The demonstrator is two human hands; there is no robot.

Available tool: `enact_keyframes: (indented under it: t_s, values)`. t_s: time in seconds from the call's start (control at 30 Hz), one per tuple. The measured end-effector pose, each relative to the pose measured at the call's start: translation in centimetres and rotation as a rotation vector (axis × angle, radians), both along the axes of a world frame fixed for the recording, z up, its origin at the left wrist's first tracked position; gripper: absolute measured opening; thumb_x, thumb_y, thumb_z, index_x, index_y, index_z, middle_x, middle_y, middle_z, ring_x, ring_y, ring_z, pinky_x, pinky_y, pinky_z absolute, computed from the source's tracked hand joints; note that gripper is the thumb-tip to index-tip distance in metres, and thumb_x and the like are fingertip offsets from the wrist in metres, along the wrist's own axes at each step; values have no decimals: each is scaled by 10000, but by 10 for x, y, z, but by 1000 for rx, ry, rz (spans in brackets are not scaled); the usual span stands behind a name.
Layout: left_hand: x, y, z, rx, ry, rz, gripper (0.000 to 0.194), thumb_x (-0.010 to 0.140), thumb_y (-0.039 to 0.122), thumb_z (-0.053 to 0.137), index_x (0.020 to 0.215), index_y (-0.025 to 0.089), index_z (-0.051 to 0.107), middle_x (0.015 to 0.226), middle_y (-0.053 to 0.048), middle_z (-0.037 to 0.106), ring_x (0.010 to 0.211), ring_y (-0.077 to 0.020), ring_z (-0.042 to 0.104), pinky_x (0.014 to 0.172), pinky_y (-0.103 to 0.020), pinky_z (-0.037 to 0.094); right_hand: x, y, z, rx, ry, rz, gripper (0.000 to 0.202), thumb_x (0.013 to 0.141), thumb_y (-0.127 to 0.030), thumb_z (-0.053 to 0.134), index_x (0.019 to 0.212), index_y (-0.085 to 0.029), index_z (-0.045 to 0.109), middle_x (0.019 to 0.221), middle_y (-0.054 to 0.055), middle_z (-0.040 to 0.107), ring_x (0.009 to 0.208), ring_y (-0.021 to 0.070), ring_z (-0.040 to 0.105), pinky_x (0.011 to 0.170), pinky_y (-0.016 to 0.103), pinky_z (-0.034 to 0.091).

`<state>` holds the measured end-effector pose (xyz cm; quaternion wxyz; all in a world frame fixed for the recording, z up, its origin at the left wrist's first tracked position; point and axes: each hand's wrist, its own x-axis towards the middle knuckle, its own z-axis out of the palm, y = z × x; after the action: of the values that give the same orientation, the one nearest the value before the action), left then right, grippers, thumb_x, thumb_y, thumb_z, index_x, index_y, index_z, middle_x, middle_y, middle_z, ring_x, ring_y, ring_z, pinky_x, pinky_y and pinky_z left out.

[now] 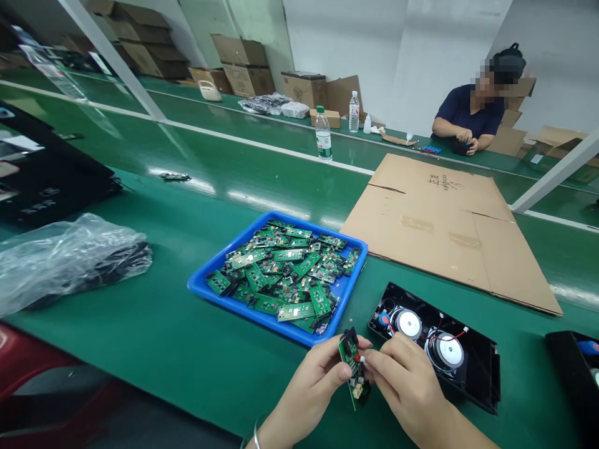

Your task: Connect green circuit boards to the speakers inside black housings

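A green circuit board (347,357) stands tilted in my left hand (316,386), whose thumb and fingers hold it by its edges. My right hand (405,380) pinches a small white connector (362,359) against the board, beside a red part. Just beyond my right hand lies an open black speaker housing (486,365) with two round speakers (409,323) and thin red wires. Behind my left hand is a blue tray (199,288) heaped with several green circuit boards (286,254).
A flattened cardboard sheet (440,218) lies beyond the housing. Plastic-wrapped items (75,255) are at the left, another black housing (561,374) at the right edge. A water bottle (322,136) stands farther back. Across the tables, a person (472,115) handles a dark object.
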<state>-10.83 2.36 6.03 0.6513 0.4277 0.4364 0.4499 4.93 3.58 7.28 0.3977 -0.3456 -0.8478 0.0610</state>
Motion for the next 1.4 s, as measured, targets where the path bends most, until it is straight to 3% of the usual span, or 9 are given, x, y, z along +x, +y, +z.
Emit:
enact_keyframes:
  t_s: [0.13, 0.3, 0.43, 0.63, 0.83, 0.97, 1.1, 1.23, 1.4]
  values:
    - [2, -1, 5, 1, 23, 18, 510, 593, 623, 671, 882, 206, 731, 798, -67, 714, 671, -234, 652, 625, -298, 531, 0, -1, 1, 18, -12, -4, 252, 913, -119, 417, 773, -149, 624, 569, 9, 498, 529, 107, 435, 469, 229, 355]
    - [5, -4, 3, -139, -53, 0, 584, 587, 634, 670, 933, 166, 713, 680, -61, 702, 592, -219, 643, 538, -282, 505, 2, 0, 4, 88, -52, 53, 207, 899, -95, 440, 819, -104, 632, 576, 25, 509, 530, 117, 405, 464, 251, 323]
    - [5, -3, 5, -200, -124, -8, 541, 627, 600, 668, 950, 168, 708, 712, -55, 704, 568, -192, 641, 578, -279, 506, 4, 1, 6, 2, -56, 71, 255, 915, -109, 409, 773, -124, 621, 587, 24, 517, 535, 114, 420, 479, 242, 345]
    - [4, -1, 16, -193, -59, -8, 540, 589, 591, 701, 922, 167, 718, 682, -41, 691, 581, -192, 640, 587, -278, 514, 5, -1, 9, -55, -18, 37, 270, 926, -126, 401, 754, -137, 609, 608, 22, 520, 552, 108, 445, 498, 226, 361]
    - [5, -2, 14, -177, 34, -45, 607, 629, 632, 636, 991, 149, 694, 743, -60, 704, 625, -210, 647, 582, -285, 529, 4, 0, 7, -32, -74, 55, 309, 935, -128, 369, 738, -127, 608, 591, 18, 493, 543, 112, 402, 490, 241, 319]
    - [2, -3, 15, -12, 238, -75, 486, 683, 540, 640, 1018, 193, 696, 797, -54, 701, 610, -180, 626, 570, -255, 526, 7, 1, 7, 35, -142, 103, 338, 937, -126, 343, 730, -103, 609, 579, 31, 484, 542, 129, 359, 483, 269, 278]
    - [-4, -3, 20, 167, 428, -119, 380, 699, 409, 676, 1047, 259, 690, 737, -15, 698, 586, -158, 598, 555, -216, 502, 11, 3, 5, 109, -101, 205, 326, 938, -114, 318, 844, -47, 623, 563, 46, 493, 543, 141, 344, 481, 283, 253]
    - [-6, -4, 20, 127, 386, -175, 374, 683, 387, 704, 1037, 267, 695, 749, -2, 716, 630, -165, 613, 605, -217, 515, 12, 6, -1, 117, 19, 243, 223, 917, -100, 395, 913, -36, 609, 585, 52, 534, 575, 141, 365, 508, 282, 281]
    - [-2, -7, 10, 23, 296, -110, 388, 674, 388, 708, 1039, 256, 690, 769, 3, 716, 652, -172, 630, 602, -214, 523, 7, 6, -4, 136, 16, 179, 267, 926, -109, 373, 834, -54, 618, 552, 40, 515, 554, 133, 354, 492, 281, 280]
